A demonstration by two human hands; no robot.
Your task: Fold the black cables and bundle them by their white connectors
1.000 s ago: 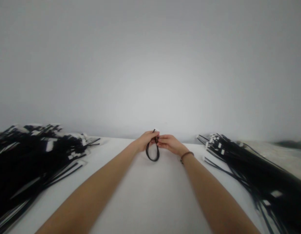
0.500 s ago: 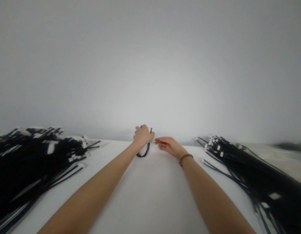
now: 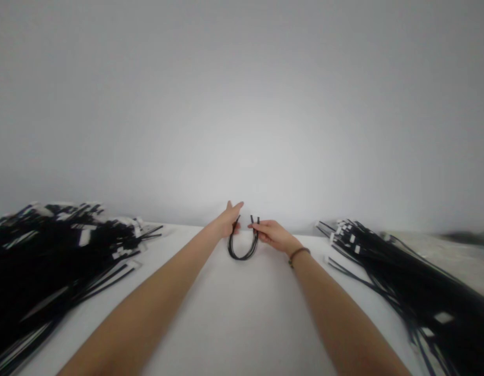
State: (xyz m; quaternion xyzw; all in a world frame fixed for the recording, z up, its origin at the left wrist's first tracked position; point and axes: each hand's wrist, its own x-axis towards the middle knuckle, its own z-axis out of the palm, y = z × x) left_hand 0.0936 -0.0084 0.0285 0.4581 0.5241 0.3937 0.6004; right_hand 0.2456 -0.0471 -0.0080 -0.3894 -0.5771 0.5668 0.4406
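Observation:
A thin black cable [image 3: 242,258] hangs in a U between my two hands, above the white table near the wall. My right hand [image 3: 272,233] pinches its right side just below the ends, which stick up past the fingertips. The other side of the U runs through my left hand [image 3: 228,222], where the lower fingers curl round it. The thumb and a finger of that hand point upward, apart from each other. Exactly how the left fingers grip is partly hidden.
A large heap of black cables with white connectors or tags [image 3: 42,261] lies on the left of the white table [image 3: 237,318]. Another bundle of black cables [image 3: 414,282] is on the right, beside clear plastic [image 3: 453,253]. A plain wall [image 3: 242,115] rises behind.
My right hand, earlier apart from the cable, now pinches its right side. My left hand has turned, and the cable loop has spread wider and shifted slightly right.

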